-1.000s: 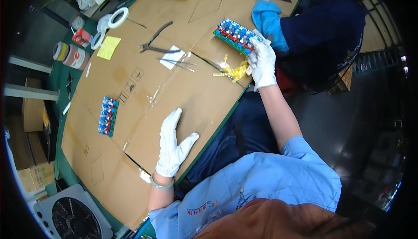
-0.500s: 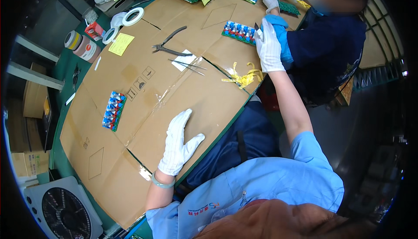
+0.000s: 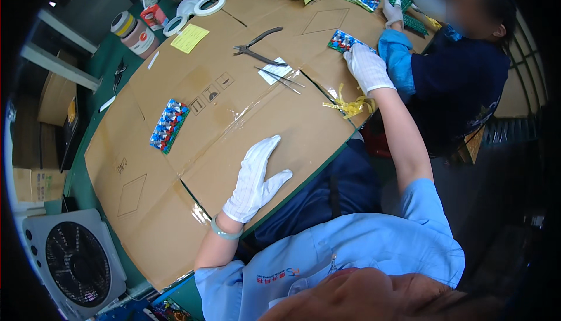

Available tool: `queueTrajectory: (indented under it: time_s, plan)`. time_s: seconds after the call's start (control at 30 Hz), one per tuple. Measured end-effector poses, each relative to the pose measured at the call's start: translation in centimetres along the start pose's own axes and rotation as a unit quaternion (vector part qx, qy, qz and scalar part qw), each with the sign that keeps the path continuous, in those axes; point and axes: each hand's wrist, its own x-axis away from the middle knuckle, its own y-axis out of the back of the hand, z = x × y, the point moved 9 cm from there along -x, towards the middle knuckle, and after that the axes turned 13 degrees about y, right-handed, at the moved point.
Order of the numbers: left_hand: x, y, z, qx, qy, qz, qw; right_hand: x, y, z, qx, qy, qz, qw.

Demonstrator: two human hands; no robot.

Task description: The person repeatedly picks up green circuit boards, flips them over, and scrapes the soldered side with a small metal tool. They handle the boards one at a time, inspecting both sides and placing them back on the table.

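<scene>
Now the left hand (image 3: 255,179) lies flat and open on the cardboard (image 3: 245,116) at lower centre, holding nothing; the right hand (image 3: 367,67) presses, fingers spread, on a board (image 3: 342,41) at upper right.

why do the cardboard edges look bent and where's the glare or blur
Head view: the fisheye lens bows the cardboard sheet toward the dark round rim; glare sits on the clear tape near the left hand; the right hand on the circuit board is sharp; lighting is even, shadows soft.
</scene>
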Motion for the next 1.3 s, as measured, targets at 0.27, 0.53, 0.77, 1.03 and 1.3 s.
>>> queueTrajectory:
  time_s: [0.27,0.53,0.77,1.03,1.3]
  plan:
    - [-0.3,5.2,3.7,-0.005,0.091,-0.144,0.985,2.4,1.8,7.9,-0.105,0.145,-0.024,0.984]
    - [6.1,20.9,18.4,0.117,0.248,-0.478,0.835,11.7,1.9,21.8,-0.286,0.360,-0.091,0.883]
    - [6.3,20.7,20.2,0.016,0.356,-0.361,0.862,12.6,1.6,22.1,-0.282,0.360,-0.128,0.880]
    - [4.5,19.0,21.3,-0.146,0.342,-0.331,0.867,12.5,1.1,22.1,-0.265,0.353,-0.110,0.890]
    - [4.6,19.1,22.0,-0.120,0.342,-0.349,0.864,12.4,1.1,22.5,-0.243,0.353,-0.115,0.896]
